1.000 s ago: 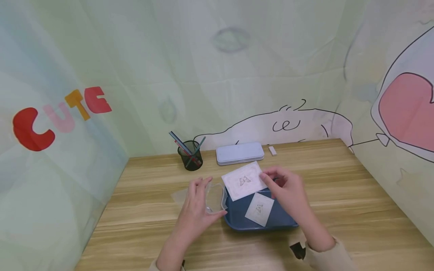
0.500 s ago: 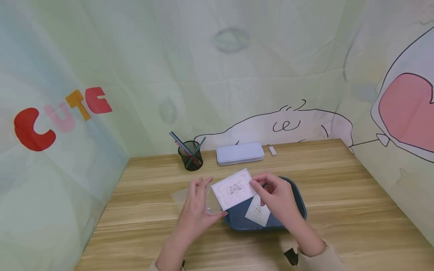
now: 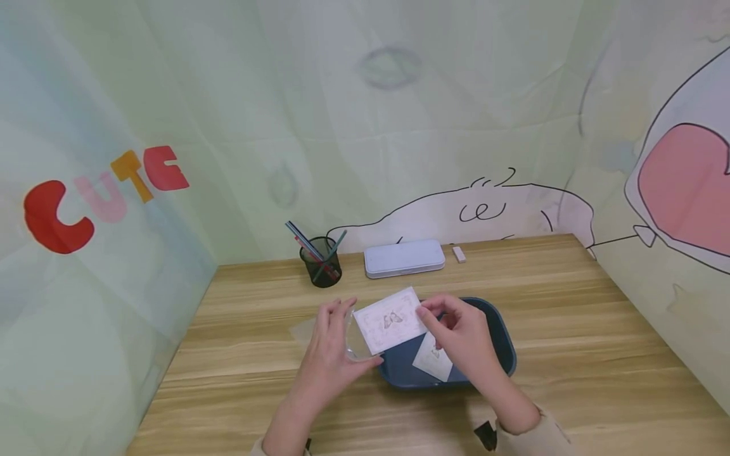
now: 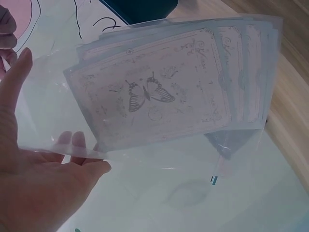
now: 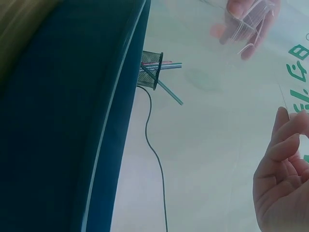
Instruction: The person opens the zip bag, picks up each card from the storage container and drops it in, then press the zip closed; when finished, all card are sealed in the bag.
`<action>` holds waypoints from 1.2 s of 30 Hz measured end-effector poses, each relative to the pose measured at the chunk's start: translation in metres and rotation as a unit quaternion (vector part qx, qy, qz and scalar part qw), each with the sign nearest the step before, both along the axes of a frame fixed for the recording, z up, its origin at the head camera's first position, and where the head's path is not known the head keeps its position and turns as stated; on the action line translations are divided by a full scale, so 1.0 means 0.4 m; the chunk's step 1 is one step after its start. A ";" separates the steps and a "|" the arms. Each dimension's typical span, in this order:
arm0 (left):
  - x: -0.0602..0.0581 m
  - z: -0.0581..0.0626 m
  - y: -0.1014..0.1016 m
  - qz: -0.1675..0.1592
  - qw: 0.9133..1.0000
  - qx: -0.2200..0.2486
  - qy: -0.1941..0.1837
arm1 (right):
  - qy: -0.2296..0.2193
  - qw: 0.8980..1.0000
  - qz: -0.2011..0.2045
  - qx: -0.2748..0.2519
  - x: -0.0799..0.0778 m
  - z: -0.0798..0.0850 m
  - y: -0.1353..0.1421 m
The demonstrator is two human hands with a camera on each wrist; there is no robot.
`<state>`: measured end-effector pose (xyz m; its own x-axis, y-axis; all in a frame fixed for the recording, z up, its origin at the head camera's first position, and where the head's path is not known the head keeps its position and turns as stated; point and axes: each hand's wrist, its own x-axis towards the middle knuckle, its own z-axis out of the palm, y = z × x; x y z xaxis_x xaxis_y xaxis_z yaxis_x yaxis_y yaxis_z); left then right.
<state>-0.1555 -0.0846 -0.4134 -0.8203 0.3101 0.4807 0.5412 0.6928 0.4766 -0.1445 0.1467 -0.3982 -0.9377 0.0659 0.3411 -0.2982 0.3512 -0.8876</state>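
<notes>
My left hand (image 3: pixel 329 348) grips a clear plastic bag (image 3: pixel 357 342), its mouth held wide between fingers and thumb. Several cards (image 4: pixel 149 94) printed with butterflies lie overlapped inside, as the left wrist view shows. Between thumb and fingertips, my right hand (image 3: pixel 463 330) pinches one white butterfly card (image 3: pixel 392 321) by its right edge. The card's left end overlaps the bag's mouth in the head view. Below it, another butterfly card (image 3: pixel 430 361) rests in the dark blue tray (image 3: pixel 504 345), partly covered by the right hand.
Behind the tray are a pale pencil case (image 3: pixel 403 258) and a small eraser (image 3: pixel 459 254). A black mesh pen holder (image 3: pixel 324 266) with several pens stands at the back left. Printed cloth (image 3: pixel 285 126) hangs around the wooden table (image 3: pixel 228 367).
My right hand has brought the card leftward and slightly down, up to the bag's mouth. The left hand and the bag have stayed in place.
</notes>
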 end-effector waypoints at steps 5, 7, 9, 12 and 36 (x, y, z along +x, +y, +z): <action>0.001 -0.001 0.000 0.005 1.000 0.003 -0.008 | 0.008 1.000 0.002 0.007 0.001 -0.004 -0.002; 0.002 0.000 0.001 0.006 1.000 0.003 -0.010 | 0.010 1.000 0.008 0.008 0.001 -0.007 -0.008; 0.003 0.001 0.002 0.005 1.000 0.003 -0.012 | 0.011 1.000 0.016 0.010 0.001 -0.009 -0.016; 0.005 0.003 0.003 0.004 1.000 0.002 -0.013 | 0.005 1.000 0.026 0.012 0.002 -0.012 -0.029; 0.004 -0.002 0.004 -0.013 1.000 -0.001 0.021 | 0.017 0.993 0.094 0.066 0.003 -0.032 -0.107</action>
